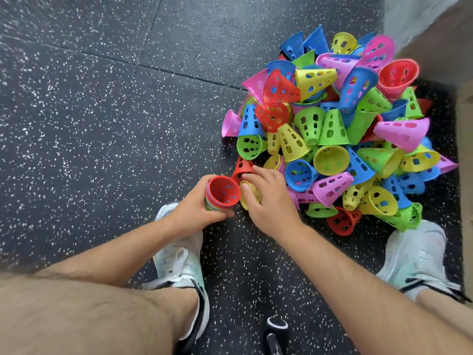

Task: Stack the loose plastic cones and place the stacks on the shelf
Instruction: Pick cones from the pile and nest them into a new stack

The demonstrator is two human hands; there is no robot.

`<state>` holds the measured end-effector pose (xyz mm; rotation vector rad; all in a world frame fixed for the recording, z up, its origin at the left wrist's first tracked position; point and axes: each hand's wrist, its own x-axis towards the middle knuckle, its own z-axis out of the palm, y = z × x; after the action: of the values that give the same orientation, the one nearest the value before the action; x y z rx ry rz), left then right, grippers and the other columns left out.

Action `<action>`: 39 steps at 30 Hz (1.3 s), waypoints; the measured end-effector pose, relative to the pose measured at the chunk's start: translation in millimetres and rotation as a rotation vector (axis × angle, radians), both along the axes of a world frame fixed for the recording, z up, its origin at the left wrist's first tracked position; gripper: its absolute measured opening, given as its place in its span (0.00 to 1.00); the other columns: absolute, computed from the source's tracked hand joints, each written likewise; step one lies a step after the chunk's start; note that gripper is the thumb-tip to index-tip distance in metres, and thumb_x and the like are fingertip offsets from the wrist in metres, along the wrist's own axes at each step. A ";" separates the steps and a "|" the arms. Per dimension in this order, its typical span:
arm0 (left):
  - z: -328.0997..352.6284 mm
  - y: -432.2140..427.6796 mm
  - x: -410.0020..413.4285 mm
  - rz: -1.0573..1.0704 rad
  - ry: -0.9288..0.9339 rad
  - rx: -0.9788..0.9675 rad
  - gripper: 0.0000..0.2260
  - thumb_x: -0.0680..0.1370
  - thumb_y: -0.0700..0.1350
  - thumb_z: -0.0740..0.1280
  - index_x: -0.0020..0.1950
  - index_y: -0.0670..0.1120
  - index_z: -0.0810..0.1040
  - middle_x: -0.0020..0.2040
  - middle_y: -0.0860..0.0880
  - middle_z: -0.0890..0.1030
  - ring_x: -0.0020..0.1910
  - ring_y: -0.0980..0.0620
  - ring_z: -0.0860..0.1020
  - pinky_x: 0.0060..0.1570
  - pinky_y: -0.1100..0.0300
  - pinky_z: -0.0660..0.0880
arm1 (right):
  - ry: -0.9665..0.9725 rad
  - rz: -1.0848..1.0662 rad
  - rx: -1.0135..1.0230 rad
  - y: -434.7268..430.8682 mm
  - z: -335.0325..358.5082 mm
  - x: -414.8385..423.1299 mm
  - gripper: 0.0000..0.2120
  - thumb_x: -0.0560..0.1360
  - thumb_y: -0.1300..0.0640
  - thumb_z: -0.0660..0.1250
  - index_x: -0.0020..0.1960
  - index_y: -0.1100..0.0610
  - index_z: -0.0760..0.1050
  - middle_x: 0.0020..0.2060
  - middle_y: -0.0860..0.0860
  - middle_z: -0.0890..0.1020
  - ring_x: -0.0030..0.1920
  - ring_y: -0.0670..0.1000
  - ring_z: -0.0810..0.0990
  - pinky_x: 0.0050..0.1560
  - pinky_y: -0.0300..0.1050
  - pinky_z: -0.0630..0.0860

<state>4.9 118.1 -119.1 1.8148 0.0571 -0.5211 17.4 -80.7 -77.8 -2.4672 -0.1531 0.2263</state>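
A big pile of loose perforated plastic cones [332, 129] in pink, blue, green, yellow and red lies on the floor at the right. My left hand [197, 208] grips a short stack of nested cones [222, 193], wide end up, with a red cone on top. Just right of it, my right hand [268, 198] closes its thumb and fingers on a yellow cone [247, 193] at the pile's near edge. A red cone [242, 166] lies just beyond my fingertips. No shelf is clearly in view.
The floor [102, 124] is black speckled rubber tile. My two white shoes [179, 262] [417, 254] stand on either side of my right arm. A pale wall or box edge [440, 39] rises at the top right, behind the pile. A small black object [275, 331] sits at the bottom.
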 end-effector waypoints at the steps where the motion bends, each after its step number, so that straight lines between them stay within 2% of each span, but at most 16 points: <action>1: -0.6 0.2 0.0 0.005 0.005 -0.005 0.33 0.68 0.39 0.83 0.66 0.52 0.71 0.59 0.51 0.81 0.55 0.59 0.79 0.61 0.63 0.74 | 0.036 -0.005 -0.030 0.2 -2.4 4.2 0.16 0.82 0.51 0.63 0.65 0.56 0.79 0.69 0.54 0.74 0.70 0.54 0.65 0.73 0.47 0.60; 3: -1.1 0.5 0.1 0.007 0.006 -0.004 0.33 0.68 0.39 0.83 0.66 0.52 0.71 0.59 0.52 0.81 0.55 0.61 0.79 0.60 0.66 0.73 | 0.125 -0.007 -0.082 0.8 -6.0 11.3 0.17 0.82 0.49 0.60 0.66 0.56 0.78 0.73 0.53 0.71 0.73 0.54 0.62 0.75 0.53 0.60; 6: -0.9 0.6 0.1 0.011 0.006 -0.007 0.33 0.68 0.40 0.83 0.65 0.55 0.71 0.59 0.53 0.81 0.55 0.62 0.79 0.59 0.69 0.72 | 0.173 0.001 -0.120 1.5 -8.8 16.9 0.19 0.83 0.49 0.57 0.68 0.57 0.75 0.75 0.51 0.69 0.73 0.53 0.62 0.74 0.55 0.61; 10: -1.3 0.5 0.9 0.010 0.005 -0.003 0.33 0.68 0.40 0.83 0.66 0.53 0.70 0.59 0.53 0.80 0.55 0.64 0.78 0.59 0.71 0.71 | 0.059 -0.012 -0.084 -2.6 -9.6 14.0 0.18 0.83 0.55 0.60 0.70 0.60 0.74 0.71 0.52 0.73 0.70 0.54 0.67 0.72 0.54 0.65; 12: -1.6 0.6 1.1 0.004 0.007 -0.003 0.33 0.68 0.40 0.83 0.67 0.51 0.70 0.59 0.53 0.80 0.54 0.64 0.78 0.58 0.72 0.71 | 0.008 -0.056 -0.036 -5.5 -6.8 12.3 0.18 0.82 0.54 0.62 0.69 0.61 0.74 0.69 0.52 0.75 0.69 0.53 0.69 0.72 0.51 0.65; 15: -2.2 1.0 1.3 -0.002 0.014 -0.002 0.33 0.68 0.41 0.83 0.67 0.51 0.71 0.59 0.52 0.81 0.54 0.64 0.79 0.57 0.71 0.71 | -0.019 -0.119 0.022 -9.7 2.9 11.8 0.26 0.77 0.45 0.70 0.68 0.61 0.73 0.65 0.52 0.74 0.67 0.51 0.70 0.71 0.45 0.66; 17: -2.1 1.5 1.1 -0.014 0.006 0.003 0.33 0.68 0.40 0.83 0.67 0.50 0.71 0.59 0.53 0.81 0.54 0.65 0.79 0.57 0.72 0.71 | -0.058 -0.153 0.070 -11.6 8.3 10.0 0.32 0.71 0.39 0.75 0.65 0.60 0.73 0.60 0.51 0.74 0.64 0.51 0.72 0.68 0.46 0.69; 19: -1.6 1.3 1.1 -0.029 -0.007 0.012 0.33 0.68 0.41 0.83 0.67 0.51 0.70 0.59 0.53 0.80 0.54 0.65 0.79 0.57 0.72 0.70 | -0.108 -0.186 0.124 -11.5 13.3 6.8 0.32 0.69 0.38 0.76 0.62 0.59 0.74 0.57 0.49 0.75 0.60 0.51 0.75 0.63 0.50 0.74; 21: -1.7 0.9 1.5 -0.038 -0.009 0.018 0.33 0.68 0.41 0.83 0.67 0.52 0.70 0.58 0.53 0.81 0.54 0.65 0.79 0.57 0.71 0.71 | -0.132 -0.205 0.167 -7.4 19.5 4.3 0.30 0.70 0.39 0.76 0.61 0.58 0.74 0.54 0.47 0.75 0.57 0.50 0.76 0.60 0.50 0.75; 25: -2.3 0.2 -1.0 -0.074 -0.009 0.026 0.35 0.67 0.41 0.84 0.69 0.51 0.71 0.59 0.53 0.82 0.55 0.61 0.80 0.60 0.67 0.73 | -0.028 -0.145 0.151 6.5 27.5 -3.4 0.33 0.70 0.37 0.74 0.67 0.55 0.71 0.55 0.46 0.76 0.57 0.48 0.74 0.61 0.43 0.71; 27: -1.1 1.0 -2.0 -0.070 -0.005 0.003 0.35 0.67 0.41 0.84 0.69 0.51 0.71 0.60 0.54 0.82 0.56 0.60 0.81 0.60 0.66 0.74 | 0.030 -0.057 0.059 10.4 27.4 -8.0 0.35 0.70 0.36 0.73 0.70 0.54 0.71 0.56 0.47 0.77 0.60 0.49 0.72 0.64 0.46 0.70; 29: 1.0 2.5 -1.6 -0.079 -0.016 0.005 0.34 0.67 0.47 0.82 0.69 0.54 0.71 0.61 0.55 0.81 0.57 0.61 0.80 0.60 0.66 0.73 | 0.122 0.025 -0.034 10.1 28.3 -11.8 0.35 0.70 0.35 0.72 0.71 0.52 0.70 0.57 0.47 0.76 0.63 0.50 0.71 0.67 0.50 0.69; 32: 2.2 3.2 -0.8 -0.122 -0.027 0.028 0.33 0.66 0.50 0.80 0.69 0.56 0.72 0.61 0.58 0.80 0.59 0.59 0.79 0.64 0.61 0.74 | 0.205 0.080 -0.095 4.2 24.1 -19.0 0.38 0.72 0.34 0.69 0.74 0.53 0.66 0.64 0.49 0.74 0.68 0.50 0.68 0.70 0.50 0.66; 34: 0.7 2.6 -1.0 -0.121 -0.026 0.017 0.35 0.66 0.45 0.84 0.69 0.55 0.73 0.60 0.57 0.81 0.58 0.59 0.80 0.64 0.62 0.73 | 0.111 0.060 -0.057 -2.3 17.0 -24.5 0.27 0.77 0.41 0.67 0.70 0.54 0.71 0.64 0.49 0.76 0.67 0.49 0.69 0.68 0.51 0.68; 36: -1.1 2.1 -0.7 -0.125 -0.021 0.011 0.36 0.65 0.43 0.85 0.69 0.54 0.73 0.61 0.56 0.81 0.60 0.58 0.79 0.65 0.60 0.72 | 0.038 0.082 -0.097 -11.5 9.4 -26.8 0.16 0.78 0.53 0.66 0.65 0.55 0.75 0.65 0.50 0.76 0.66 0.51 0.71 0.67 0.54 0.69; 39: -2.6 2.9 0.0 -0.135 -0.012 0.008 0.38 0.63 0.49 0.84 0.70 0.55 0.73 0.62 0.57 0.81 0.62 0.56 0.79 0.67 0.58 0.72 | 0.056 0.208 -0.257 -22.1 2.2 -26.7 0.19 0.75 0.64 0.65 0.64 0.53 0.77 0.73 0.52 0.71 0.69 0.56 0.68 0.68 0.54 0.68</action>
<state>4.9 121.1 -121.6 1.8378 -0.0721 -0.6059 -9.3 -102.8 -75.6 -2.6966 -0.3784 0.4274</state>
